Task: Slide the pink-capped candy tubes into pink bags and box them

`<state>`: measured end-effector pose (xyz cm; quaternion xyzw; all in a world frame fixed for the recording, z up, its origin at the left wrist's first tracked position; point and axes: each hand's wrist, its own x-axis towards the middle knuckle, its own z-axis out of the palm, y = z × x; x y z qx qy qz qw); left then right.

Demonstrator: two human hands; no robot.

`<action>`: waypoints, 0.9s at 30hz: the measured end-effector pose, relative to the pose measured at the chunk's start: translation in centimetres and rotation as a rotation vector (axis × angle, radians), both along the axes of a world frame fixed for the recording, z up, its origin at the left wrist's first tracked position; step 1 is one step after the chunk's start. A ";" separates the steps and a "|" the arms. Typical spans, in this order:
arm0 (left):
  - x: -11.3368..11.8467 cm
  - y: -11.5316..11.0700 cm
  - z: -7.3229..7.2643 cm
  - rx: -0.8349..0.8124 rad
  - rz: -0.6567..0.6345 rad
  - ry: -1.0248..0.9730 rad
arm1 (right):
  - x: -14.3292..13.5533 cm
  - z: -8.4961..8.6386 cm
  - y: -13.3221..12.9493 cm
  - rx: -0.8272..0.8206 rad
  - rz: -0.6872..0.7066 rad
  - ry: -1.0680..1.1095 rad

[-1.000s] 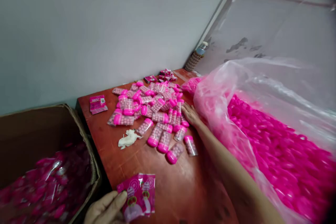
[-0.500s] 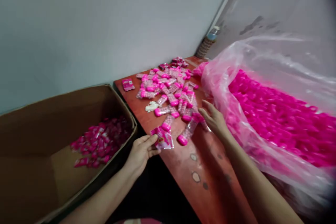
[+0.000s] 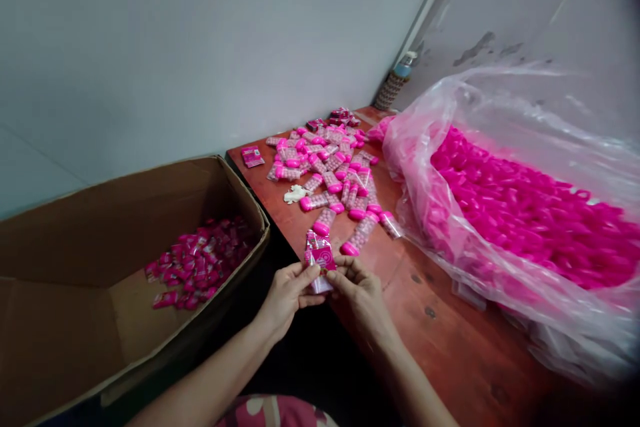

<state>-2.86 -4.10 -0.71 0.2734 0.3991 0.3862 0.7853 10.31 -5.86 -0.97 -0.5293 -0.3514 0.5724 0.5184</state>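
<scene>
Between my two hands is a pink printed wrapper [image 3: 321, 257], held in front of the table's near left edge. My left hand [image 3: 291, 291] pinches its left side with the thumb on top. My right hand [image 3: 361, 288] grips its right side between thumb and fingers. Whether anything is inside the wrapper I cannot tell. Just beyond it lies a clear tube of small pale balls with a pink cap [image 3: 324, 221]. Another such tube [image 3: 361, 233] rests to its right. Behind them spreads a pile of similar pink-capped tubes [image 3: 335, 160].
A cardboard box [image 3: 115, 273] on the left holds many pink packets [image 3: 195, 260]. At right, a clear plastic bag [image 3: 415, 167] is full of pink plastic pieces [image 3: 530, 213]. One flat pink packet [image 3: 253, 156], a white scrap [image 3: 296, 194] and a bottle [image 3: 395, 82] are on the red table [image 3: 435, 340].
My right hand has come from beside the tubes to the wrapper and now grips it too. My left hand has shifted slightly right with the wrapper, which is now turned more upright.
</scene>
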 end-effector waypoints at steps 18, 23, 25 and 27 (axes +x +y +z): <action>-0.6 1.5 -1.6 -0.365 0.270 -0.170 | 8.8 2.3 5.5 0.575 0.540 -1.742; -0.1 2.0 -0.8 -0.404 0.339 -0.202 | 9.0 2.1 5.9 0.626 0.635 -1.802; 0.2 2.2 -0.5 -0.421 0.363 -0.220 | 8.7 2.1 5.2 0.595 0.628 -1.806; 0.5 2.4 -0.3 -0.438 0.382 -0.233 | 8.4 1.9 4.2 0.547 0.612 -1.823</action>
